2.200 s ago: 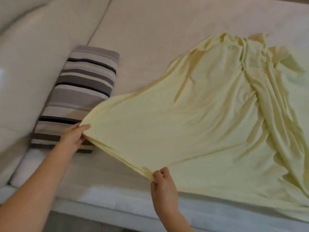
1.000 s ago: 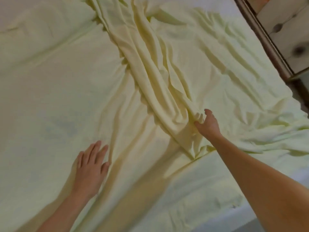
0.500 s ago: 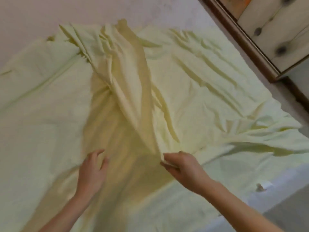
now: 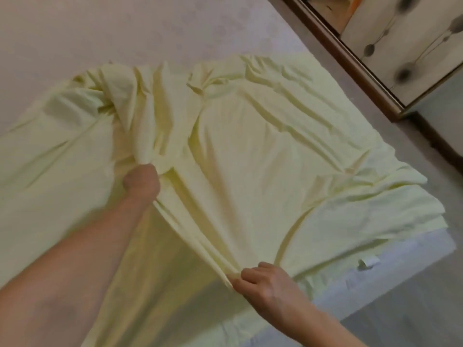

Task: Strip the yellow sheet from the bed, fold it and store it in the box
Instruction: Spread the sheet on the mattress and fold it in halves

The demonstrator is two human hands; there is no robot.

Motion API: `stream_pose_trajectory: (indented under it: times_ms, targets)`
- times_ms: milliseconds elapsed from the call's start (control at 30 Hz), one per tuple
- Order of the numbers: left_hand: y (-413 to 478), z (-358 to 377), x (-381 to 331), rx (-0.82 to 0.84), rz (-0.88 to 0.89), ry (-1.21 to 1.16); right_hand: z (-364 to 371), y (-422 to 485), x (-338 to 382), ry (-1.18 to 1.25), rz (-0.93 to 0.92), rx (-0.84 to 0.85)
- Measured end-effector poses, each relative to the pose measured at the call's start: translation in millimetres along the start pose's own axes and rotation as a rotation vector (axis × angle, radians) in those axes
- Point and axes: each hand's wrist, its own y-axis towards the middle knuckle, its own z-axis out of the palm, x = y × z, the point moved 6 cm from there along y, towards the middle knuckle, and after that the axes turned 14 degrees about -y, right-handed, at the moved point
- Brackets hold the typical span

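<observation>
yellow sheet (image 4: 250, 151) lies rumpled across the bed (image 4: 375, 279), mid-frame. left hand (image 4: 141, 182) bunches a fold, right hand (image 4: 268, 286) pinches its edge lower down. wood-framed wardrobe (image 4: 350, 61) upper right, grey floor (image 4: 413, 309) lower right.

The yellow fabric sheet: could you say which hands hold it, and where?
Both hold the yellow fabric sheet: left hand grips a bunched ridge mid-sheet, right hand pinches that fold's near end.
</observation>
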Motion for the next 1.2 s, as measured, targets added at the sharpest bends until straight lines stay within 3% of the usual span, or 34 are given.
stream_pose_trajectory:
  times_ms: [100,167,267,333,433,567,633,767,833,867,933,1000,1067,1133,1200]
  targets:
    - [4,-53,60,-0.191,-0.119,-0.613,2,-12,-16,0.057,0.19,0.091]
    - [-36,-61,102,-0.348,-0.156,-1.01,19,-14,-27,0.181,0.444,0.347]
    - [-139,-36,173,-0.53,-0.379,-1.448,47,-9,-12,0.352,0.615,0.7]
    - [-209,-11,199,-0.522,-0.517,-1.549,49,25,13,0.753,0.819,0.626]
    - [-279,21,201,-0.306,-0.581,-1.442,58,99,73,1.384,1.039,0.593]
    - [-310,22,191,0.004,-0.461,-1.353,83,166,150,1.736,1.243,0.684]
    - [-318,16,191,0.201,-0.42,-1.296,95,178,169,1.768,1.372,0.552]
    - [-321,6,222,0.192,-0.442,-1.491,90,183,154,1.364,1.702,-0.022]
    - [-312,-5,251,0.198,-0.462,-1.597,50,204,137,1.036,1.585,-0.238]
    - [-306,-13,272,0.179,-0.482,-1.638,25,221,135,0.891,1.435,-0.298]
    - [-290,-29,323,0.084,-0.533,-1.724,-29,265,168,0.738,0.909,-0.322]
    - [-278,-40,376,-0.005,-0.611,-1.865,-50,289,256,0.67,0.23,-0.085]
    - [-271,-45,413,-0.026,-0.645,-2.024,-29,267,340,0.417,-0.245,0.264]
    - [-269,-44,427,0.023,-0.629,-2.113,1,229,382,0.128,-0.443,0.475]
    - [-265,-38,422,0.133,-0.564,-1.996,15,199,402,0.053,-0.466,0.562]
